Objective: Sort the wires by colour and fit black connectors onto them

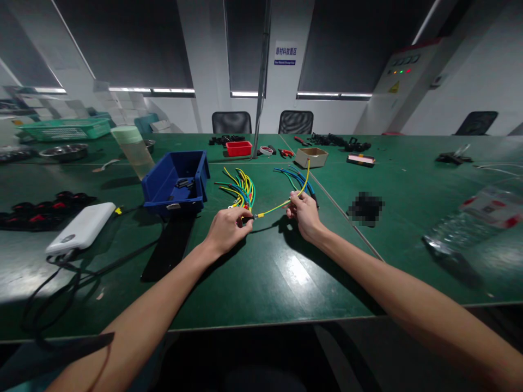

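A yellow-green wire [274, 207] stretches between both hands above the green table [261, 283]. My left hand [227, 228] is closed, pinching the wire's left end beside a small connector. My right hand [303, 213] is closed on the same wire farther right, and the wire's free end rises past it toward the back. A bundle of yellow, green and blue wires [240, 189] fans out just behind my left hand. A second bundle of blue wires [295, 178] lies behind my right hand.
A blue bin [176, 183] stands left of the wires, with a white power bank [81, 227] and black cables farther left. A small cardboard box [311, 157] and a red tray [239, 148] sit behind. A clear plastic bag [469, 223] lies at the right.
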Demonstrator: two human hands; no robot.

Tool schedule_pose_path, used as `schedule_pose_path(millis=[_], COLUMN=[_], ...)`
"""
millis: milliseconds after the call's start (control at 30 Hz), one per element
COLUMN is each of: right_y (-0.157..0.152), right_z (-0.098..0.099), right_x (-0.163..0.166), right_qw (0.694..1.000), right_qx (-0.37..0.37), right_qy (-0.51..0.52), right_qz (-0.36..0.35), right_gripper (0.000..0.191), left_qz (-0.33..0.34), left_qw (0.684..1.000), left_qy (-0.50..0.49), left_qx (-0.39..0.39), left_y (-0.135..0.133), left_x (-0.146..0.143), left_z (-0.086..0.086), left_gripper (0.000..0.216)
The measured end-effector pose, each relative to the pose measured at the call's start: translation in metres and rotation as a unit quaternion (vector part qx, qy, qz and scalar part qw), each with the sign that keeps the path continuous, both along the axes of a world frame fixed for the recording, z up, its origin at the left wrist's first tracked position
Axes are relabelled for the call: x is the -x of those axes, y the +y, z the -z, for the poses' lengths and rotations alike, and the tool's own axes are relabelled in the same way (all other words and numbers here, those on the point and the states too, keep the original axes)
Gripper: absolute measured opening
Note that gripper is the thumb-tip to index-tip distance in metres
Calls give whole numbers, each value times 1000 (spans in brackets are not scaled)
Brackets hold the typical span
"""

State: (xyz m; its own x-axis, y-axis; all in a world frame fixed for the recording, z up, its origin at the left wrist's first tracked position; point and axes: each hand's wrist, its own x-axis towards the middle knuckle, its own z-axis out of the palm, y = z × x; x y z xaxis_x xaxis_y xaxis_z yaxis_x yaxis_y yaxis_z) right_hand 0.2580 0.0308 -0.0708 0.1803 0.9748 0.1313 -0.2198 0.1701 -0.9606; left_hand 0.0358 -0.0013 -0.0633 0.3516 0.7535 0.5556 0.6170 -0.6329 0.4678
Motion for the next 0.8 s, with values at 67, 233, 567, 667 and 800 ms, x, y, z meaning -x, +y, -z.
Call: schedule_pose_path(millis=[67,233,567,667,800], right_y=[-1,-3,-2,-4,-5], right_z=[0,-1,1,1,1], right_x=[1,1,3,4,5], right_qw=[1000,1000,1000,1000,1000], right_qx=[-3,-5,-5,-5,-7], right_qy=[-7,-15,-12,-13,-14], right_qz=[2,0,-2,-7,-9], right_gripper=[36,36,40,40,39], left_qz=[1,-7,0,3,2], left_qw=[1000,1000,1000,1000,1000], left_qy=[0,2,5,1,-2], left_qx=[0,2,10,6,4], left_y=[0,-1,-2,-2,-2], left_x=[0,0,0,-1,-1], left_z=[0,0,-1,-1,0], left_gripper=[11,10,11,10,9])
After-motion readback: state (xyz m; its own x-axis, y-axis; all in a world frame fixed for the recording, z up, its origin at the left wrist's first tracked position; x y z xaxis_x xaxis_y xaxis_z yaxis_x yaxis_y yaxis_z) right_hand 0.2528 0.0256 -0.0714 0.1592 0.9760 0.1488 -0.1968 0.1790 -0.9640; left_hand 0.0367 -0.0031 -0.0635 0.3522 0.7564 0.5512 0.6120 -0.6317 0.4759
